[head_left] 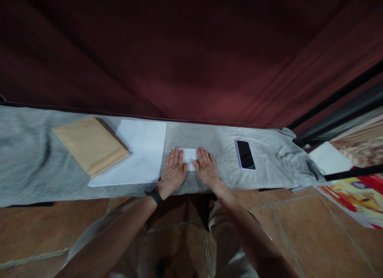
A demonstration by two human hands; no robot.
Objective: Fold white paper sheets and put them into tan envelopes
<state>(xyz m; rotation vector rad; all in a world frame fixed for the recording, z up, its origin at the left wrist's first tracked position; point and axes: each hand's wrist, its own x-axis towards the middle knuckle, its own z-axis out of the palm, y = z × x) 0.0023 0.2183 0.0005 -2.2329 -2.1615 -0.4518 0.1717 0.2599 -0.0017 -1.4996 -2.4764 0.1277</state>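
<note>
A small white piece of paper (189,155), perhaps folded, lies on the grey cloth in front of me. My left hand (174,169) rests flat on its left end, fingers stretched out and pointing away from me. On the right end, my right hand (207,166) presses down with its palm flat and fingers extended. Both hands cover the paper's ends, so only its middle shows. Left of my left hand is a stack of large white paper sheets (146,150), with a pile of brown envelopes (92,144) lying over its left part.
A phone with a pale purple case (245,155) lies to the right on the grey cloth (278,158). A dark red curtain (191,70) hangs along the far edge. Dark metal bars (338,96) and a colourful box (356,196) stand at the right, above the tiled floor (296,226).
</note>
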